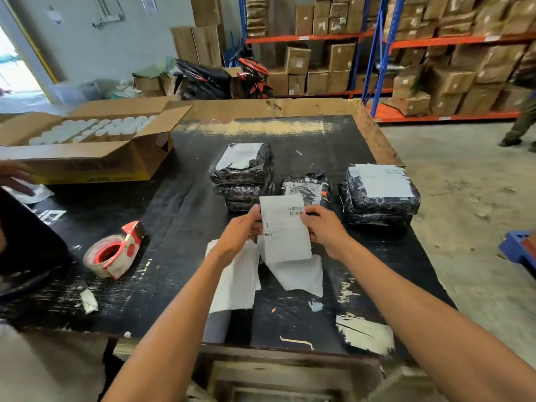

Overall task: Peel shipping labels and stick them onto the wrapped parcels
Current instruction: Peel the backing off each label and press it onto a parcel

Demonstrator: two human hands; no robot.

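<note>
I hold a white shipping label (285,230) with a barcode upright above the black table (179,204). My left hand (242,230) pinches its left edge and my right hand (322,227) pinches its right edge. Under it lie loose white label sheets (301,274). Behind the label sit three lots of black-wrapped parcels: a stack on the left (242,172) with a label on top, a small parcel in the middle (311,185) partly hidden by the held label, and a stack on the right (380,192) with a large label on top.
A red tape dispenser (116,250) lies at the left. An open carton (87,140) of white items stands at the back left, with another person's hand (16,177) near it. Paper scraps (364,333) litter the near edge. Shelves of boxes (435,53) stand behind.
</note>
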